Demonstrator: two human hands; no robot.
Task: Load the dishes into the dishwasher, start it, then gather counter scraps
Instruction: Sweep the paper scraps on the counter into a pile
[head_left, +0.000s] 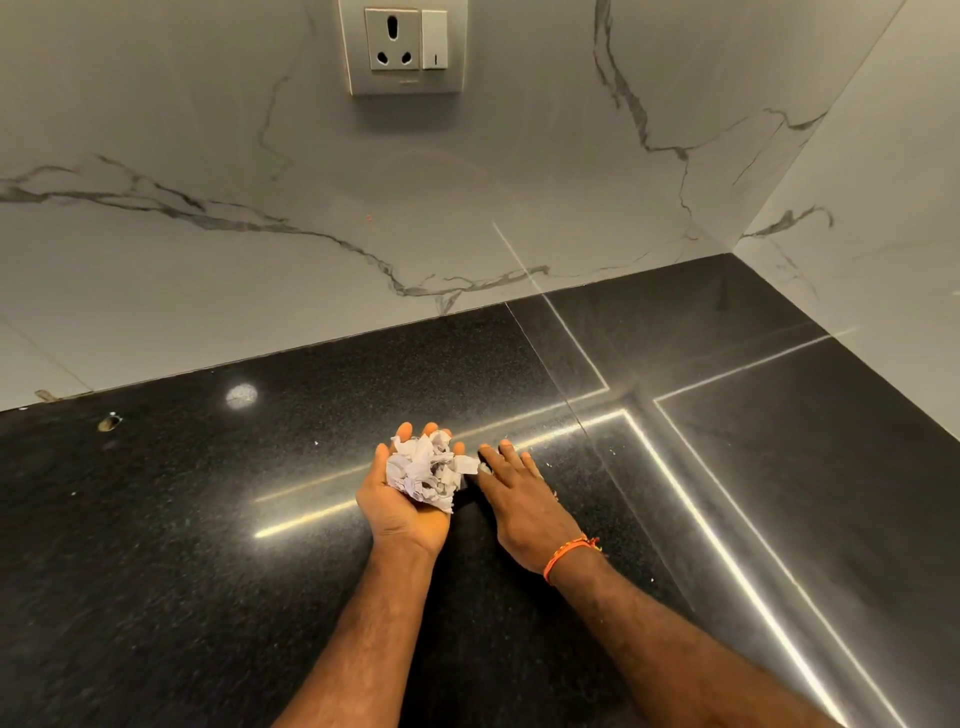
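Observation:
My left hand (402, 512) lies palm up on the black granite counter (182, 545), cupped under a heap of torn white paper scraps (423, 470). Its fingertips curl up around the far side of the heap. My right hand (514, 499) rests palm down on the counter just to the right, fingers straight, with the thumb and forefinger touching a scrap at the heap's right edge. A few tiny white specks (613, 451) lie on the counter further right. No dishes or dishwasher are in view.
A white marble-look wall (311, 208) runs behind the counter and meets a side wall at the right corner. A socket and switch plate (407, 47) sits high on the wall. A small round hole (109, 422) shows in the counter at far left.

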